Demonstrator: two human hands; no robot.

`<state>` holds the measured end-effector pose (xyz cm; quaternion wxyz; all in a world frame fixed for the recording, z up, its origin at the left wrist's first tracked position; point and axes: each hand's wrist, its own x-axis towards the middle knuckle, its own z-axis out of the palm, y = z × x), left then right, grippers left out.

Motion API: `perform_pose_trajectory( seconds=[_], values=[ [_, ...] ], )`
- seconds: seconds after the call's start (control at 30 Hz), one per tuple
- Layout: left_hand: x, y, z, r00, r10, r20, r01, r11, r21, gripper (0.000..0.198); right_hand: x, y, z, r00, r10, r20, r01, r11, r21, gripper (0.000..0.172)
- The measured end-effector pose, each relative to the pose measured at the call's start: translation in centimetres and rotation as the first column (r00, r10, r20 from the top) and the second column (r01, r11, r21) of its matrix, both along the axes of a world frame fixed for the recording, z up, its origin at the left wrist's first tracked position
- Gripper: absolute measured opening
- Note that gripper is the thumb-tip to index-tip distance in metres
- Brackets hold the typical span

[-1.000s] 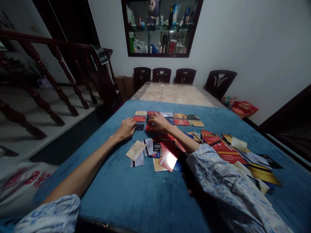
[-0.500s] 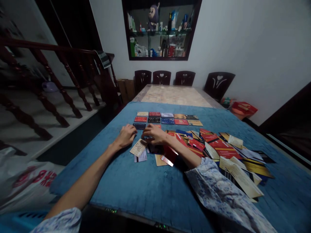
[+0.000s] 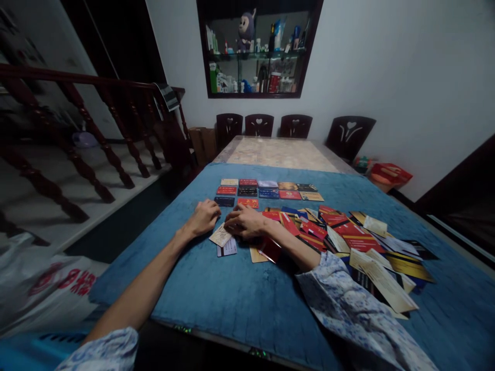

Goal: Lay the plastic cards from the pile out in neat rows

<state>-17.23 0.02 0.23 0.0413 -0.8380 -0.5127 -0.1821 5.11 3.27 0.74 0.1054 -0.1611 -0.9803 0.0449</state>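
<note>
**A:** What do we show at centre?

**B:** The right hand (image 3: 243,222), with its fingers bent down onto a small cluster of loose cards (image 3: 266,248). The left hand (image 3: 203,217) lies just beside it, curled with the knuckles up, next to a beige card (image 3: 220,236). We cannot tell whether either hand actually pinches a card.

**A:** How do we judge the cards to handle?

**B:** We judge them light, thin and fairly stiff, and probably slick on the face. Lying flat, they offer nothing to grip from above. We would take one by its two long edges, or tip up a corner first, since the soft cloth should give a little under a fingertip.

**A:** Where do the other cards lie?

**B:** Neat rows of cards (image 3: 266,189) sit just beyond the hands. An overlapping heap of cards (image 3: 359,242) spreads out to the right.

**A:** And the surface and the room?

**B:** A blue cloth (image 3: 232,299) covers the near part of the worktop (image 3: 278,152), which is bare at its far end. Chairs (image 3: 296,125) stand along the far side, below a wall cabinet (image 3: 259,49) full of bottles. A banister (image 3: 77,129) runs along the left, and a white sack (image 3: 38,288) lies at the near left. The light is dim.
</note>
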Motion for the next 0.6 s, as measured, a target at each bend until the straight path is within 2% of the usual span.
perform_pose_trajectory(
  seconds=[0.17, 0.33, 0.47, 0.6],
  values=[
    [0.5, -0.9, 1.1, 0.997, -0.064, -0.038, 0.061, 0.995, -0.077, 0.02, -0.1, 0.0, 0.0, 0.998, -0.045, 0.048, 0.043, 0.998, 0.048, 0.028],
    [0.6, -2.0, 2.6, 0.992, -0.117, -0.043, 0.104, 0.968, -0.229, 0.022, -0.2, -0.1, 0.1, 0.994, -0.095, 0.047, 0.092, 0.994, 0.054, 0.032],
    [0.1, -2.4, 3.1, 0.996, -0.088, -0.026, 0.073, 0.928, -0.365, 0.041, -0.2, -0.1, 0.1, 0.994, -0.105, 0.038, 0.102, 0.993, 0.065, 0.035],
    [-0.4, -2.3, 3.0, 0.996, -0.083, -0.043, 0.06, 0.919, -0.389, 0.052, -0.2, 0.0, -0.2, 0.995, -0.095, 0.008, 0.094, 0.991, 0.092, 0.035]
  ],
)
